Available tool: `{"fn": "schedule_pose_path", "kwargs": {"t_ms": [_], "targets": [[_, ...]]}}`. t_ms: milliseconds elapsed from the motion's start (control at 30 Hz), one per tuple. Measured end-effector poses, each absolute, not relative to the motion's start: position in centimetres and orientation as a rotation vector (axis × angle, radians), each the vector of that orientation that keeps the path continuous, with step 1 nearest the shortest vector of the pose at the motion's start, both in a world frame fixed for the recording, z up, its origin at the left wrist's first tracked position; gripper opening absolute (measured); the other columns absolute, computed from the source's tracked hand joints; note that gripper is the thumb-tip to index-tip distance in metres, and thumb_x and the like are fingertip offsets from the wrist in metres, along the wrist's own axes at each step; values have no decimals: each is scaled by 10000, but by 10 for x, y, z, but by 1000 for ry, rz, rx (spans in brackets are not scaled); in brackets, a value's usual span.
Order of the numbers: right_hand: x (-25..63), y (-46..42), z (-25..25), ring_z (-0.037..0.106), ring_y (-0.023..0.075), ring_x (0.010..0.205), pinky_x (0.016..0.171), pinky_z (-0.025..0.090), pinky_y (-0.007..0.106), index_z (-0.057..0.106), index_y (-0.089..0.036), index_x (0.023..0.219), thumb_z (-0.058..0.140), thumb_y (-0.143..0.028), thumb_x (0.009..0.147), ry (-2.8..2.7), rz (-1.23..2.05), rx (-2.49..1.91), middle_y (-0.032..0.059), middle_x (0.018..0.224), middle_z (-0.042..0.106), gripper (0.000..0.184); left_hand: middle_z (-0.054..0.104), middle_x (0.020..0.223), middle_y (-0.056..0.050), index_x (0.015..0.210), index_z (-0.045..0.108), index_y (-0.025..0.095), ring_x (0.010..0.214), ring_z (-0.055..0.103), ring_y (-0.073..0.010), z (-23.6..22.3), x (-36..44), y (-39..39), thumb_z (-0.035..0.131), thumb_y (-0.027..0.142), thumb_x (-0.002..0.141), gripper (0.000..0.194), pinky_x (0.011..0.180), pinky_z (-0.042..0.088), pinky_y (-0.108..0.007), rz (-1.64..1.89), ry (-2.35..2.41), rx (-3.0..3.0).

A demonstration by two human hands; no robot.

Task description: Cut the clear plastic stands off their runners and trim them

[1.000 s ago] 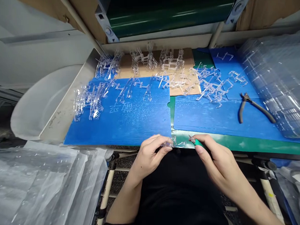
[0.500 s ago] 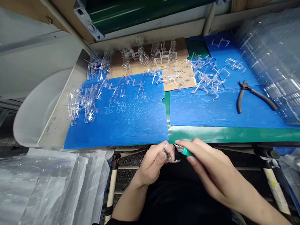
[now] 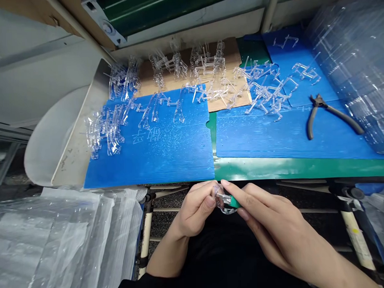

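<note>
My left hand (image 3: 194, 212) pinches a small clear moulded plastic part (image 3: 222, 204) just below the front edge of the green bench mat (image 3: 274, 168). My right hand (image 3: 265, 215) grips a green-handled blade tool (image 3: 234, 202), probably a craft knife. Its metal tip touches or lies against the clear part, and my fingers hide most of the handle. Both hands are close together over my dark lap. Many more clear plastic parts (image 3: 266, 93) lie on the bench, out of reach of my fingertips.
Blue corrugated boards (image 3: 154, 158) and a cardboard sheet (image 3: 230, 101) cover the bench. Dark-handled pliers (image 3: 326, 118) lie at the right, by a stack of clear plastic sheets (image 3: 355, 58). A white basin (image 3: 57, 136) stands at the left, and plastic bags (image 3: 63, 245) lie lower left.
Both hands have moved back from the mat edge toward my body, with the clear part and the blade tool still held. The blade tool now lies closer against the part.
</note>
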State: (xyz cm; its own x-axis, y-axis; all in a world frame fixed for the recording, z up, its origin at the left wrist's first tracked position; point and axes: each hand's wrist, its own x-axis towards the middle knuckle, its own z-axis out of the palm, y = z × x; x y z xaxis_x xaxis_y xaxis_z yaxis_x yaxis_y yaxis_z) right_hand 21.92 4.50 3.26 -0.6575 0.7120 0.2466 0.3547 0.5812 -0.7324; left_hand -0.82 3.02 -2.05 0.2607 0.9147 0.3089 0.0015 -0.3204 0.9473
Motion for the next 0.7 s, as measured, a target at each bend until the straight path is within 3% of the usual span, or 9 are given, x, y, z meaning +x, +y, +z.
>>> {"fn": "schedule_pose_path", "kwargs": {"t_ms": [367, 700], "targets": [[218, 42, 31, 797, 247, 1086, 764, 677, 304, 400, -272, 1710, 442, -147, 1162, -2195, 1060, -843, 113, 1278, 767, 564, 553, 738, -30, 872, 567, 193, 682, 521, -171, -24, -9, 30, 435, 384, 1175, 382, 675, 417, -329, 1236, 868, 1644], [210, 36, 28, 751, 215, 941, 794, 676, 314, 389, -238, 1728, 466, -88, 1130, -2112, 1082, -861, 91, 1137, 715, 622, 562, 719, -33, 847, 559, 201, 660, 540, -180, -26, -9, 28, 437, 400, 1168, 397, 657, 429, -324, 1252, 880, 1608]]}}
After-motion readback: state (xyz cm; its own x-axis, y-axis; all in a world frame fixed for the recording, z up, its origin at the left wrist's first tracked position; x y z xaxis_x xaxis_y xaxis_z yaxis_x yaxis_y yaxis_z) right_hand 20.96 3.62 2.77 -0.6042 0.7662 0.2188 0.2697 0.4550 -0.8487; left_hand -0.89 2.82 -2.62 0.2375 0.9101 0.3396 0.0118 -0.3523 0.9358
